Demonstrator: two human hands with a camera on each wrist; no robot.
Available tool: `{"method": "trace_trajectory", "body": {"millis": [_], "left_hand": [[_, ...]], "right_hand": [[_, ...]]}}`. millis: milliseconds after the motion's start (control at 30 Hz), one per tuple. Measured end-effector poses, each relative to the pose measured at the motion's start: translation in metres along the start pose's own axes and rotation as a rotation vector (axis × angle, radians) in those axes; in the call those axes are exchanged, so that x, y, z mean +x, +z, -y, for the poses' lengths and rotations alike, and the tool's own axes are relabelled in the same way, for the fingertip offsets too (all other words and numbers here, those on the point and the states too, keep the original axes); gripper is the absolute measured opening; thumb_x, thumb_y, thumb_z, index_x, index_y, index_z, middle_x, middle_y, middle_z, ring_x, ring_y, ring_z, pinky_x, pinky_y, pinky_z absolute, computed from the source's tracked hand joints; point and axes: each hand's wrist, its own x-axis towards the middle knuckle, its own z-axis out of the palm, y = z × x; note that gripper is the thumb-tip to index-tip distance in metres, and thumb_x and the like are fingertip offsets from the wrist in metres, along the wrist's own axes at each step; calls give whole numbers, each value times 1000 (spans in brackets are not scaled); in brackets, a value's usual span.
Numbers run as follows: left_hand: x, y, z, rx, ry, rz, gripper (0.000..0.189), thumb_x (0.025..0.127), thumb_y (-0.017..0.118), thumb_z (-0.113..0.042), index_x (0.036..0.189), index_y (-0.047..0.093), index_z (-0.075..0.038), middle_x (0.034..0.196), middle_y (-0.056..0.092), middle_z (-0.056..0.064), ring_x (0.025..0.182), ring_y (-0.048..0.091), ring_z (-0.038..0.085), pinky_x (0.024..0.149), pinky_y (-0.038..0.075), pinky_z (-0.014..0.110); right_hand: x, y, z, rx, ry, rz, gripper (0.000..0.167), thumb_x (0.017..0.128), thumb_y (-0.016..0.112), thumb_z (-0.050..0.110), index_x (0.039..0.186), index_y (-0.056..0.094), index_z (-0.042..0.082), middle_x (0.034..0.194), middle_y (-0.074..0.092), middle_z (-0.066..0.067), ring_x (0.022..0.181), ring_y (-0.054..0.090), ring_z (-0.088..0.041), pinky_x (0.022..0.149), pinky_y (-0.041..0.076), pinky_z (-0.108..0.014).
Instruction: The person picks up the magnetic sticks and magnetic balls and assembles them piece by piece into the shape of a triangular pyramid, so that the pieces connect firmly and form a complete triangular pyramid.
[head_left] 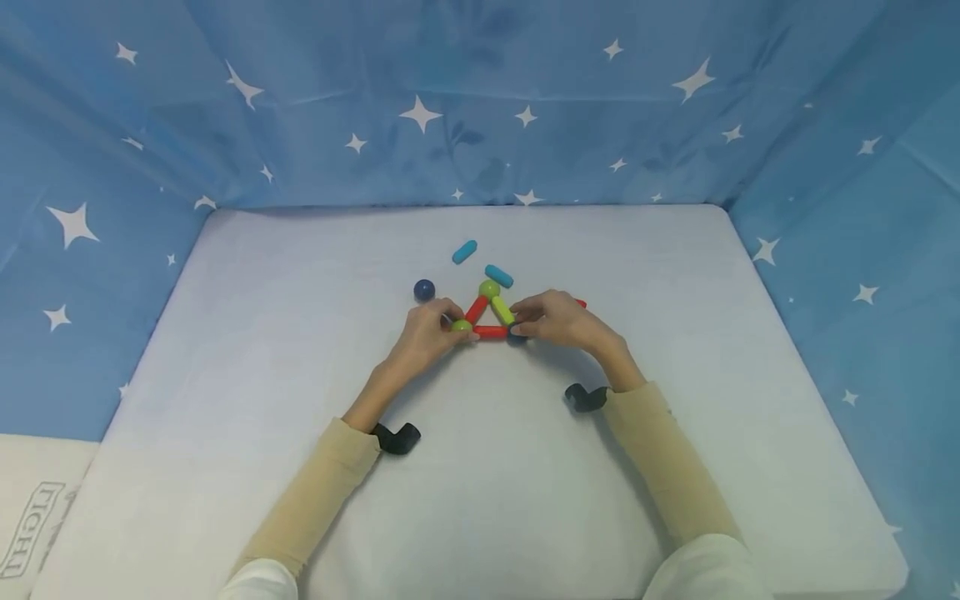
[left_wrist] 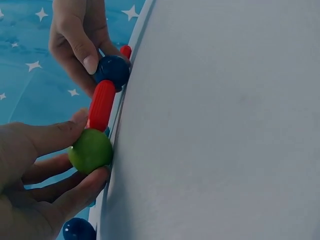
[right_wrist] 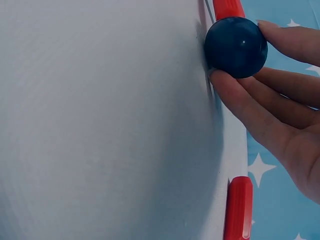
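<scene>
A triangle of toy balls and rods lies on the white table. My left hand [head_left: 429, 336] pinches the green ball [left_wrist: 91, 151] at its near left corner between thumb and fingers. At the near right corner, my right hand [head_left: 561, 320] holds a dark blue ball [right_wrist: 235, 47] in its fingertips. A red rod [head_left: 491, 332] joins these two balls. Another red rod [head_left: 476, 310] and a yellow-green rod [head_left: 502, 311] run up to a second green ball [head_left: 489, 289] at the far corner.
Beyond the triangle lie two light blue rods [head_left: 465, 252], the nearer one close to the far green ball. A loose dark blue ball [head_left: 424, 290] sits past my left hand. One more red rod [right_wrist: 239, 207] lies beside my right hand. Blue star-patterned cloth [head_left: 480, 100] surrounds the table.
</scene>
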Motion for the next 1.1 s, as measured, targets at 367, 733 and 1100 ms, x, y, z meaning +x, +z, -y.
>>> {"method": "trace_trajectory", "body": {"millis": [367, 733, 1100], "left_hand": [[22, -20, -17, 90, 103, 100, 29, 101, 67, -17, 123, 68, 1, 115, 69, 13, 99, 66, 25, 83, 59, 34], [103, -60, -36, 288, 123, 195, 34, 102, 61, -10, 129, 63, 11, 121, 65, 25, 112, 62, 35, 96, 55, 43], [144, -46, -26, 357, 16, 280, 29, 102, 58, -7, 124, 63, 11, 122, 64, 23, 99, 60, 28, 89, 55, 39]], "right_hand": [[-12, 6, -12, 3, 3, -17, 47, 98, 68, 24, 141, 62, 6, 125, 72, -12, 115, 66, -27, 98, 55, -47], [-5, -1, -8, 6, 13, -2, 47, 98, 70, 24, 142, 62, 9, 125, 72, -9, 117, 65, -26, 100, 54, -46], [4, 0, -5, 30, 20, 14, 48, 97, 72, 23, 141, 62, 8, 124, 72, -9, 111, 68, -23, 100, 54, -44]]}}
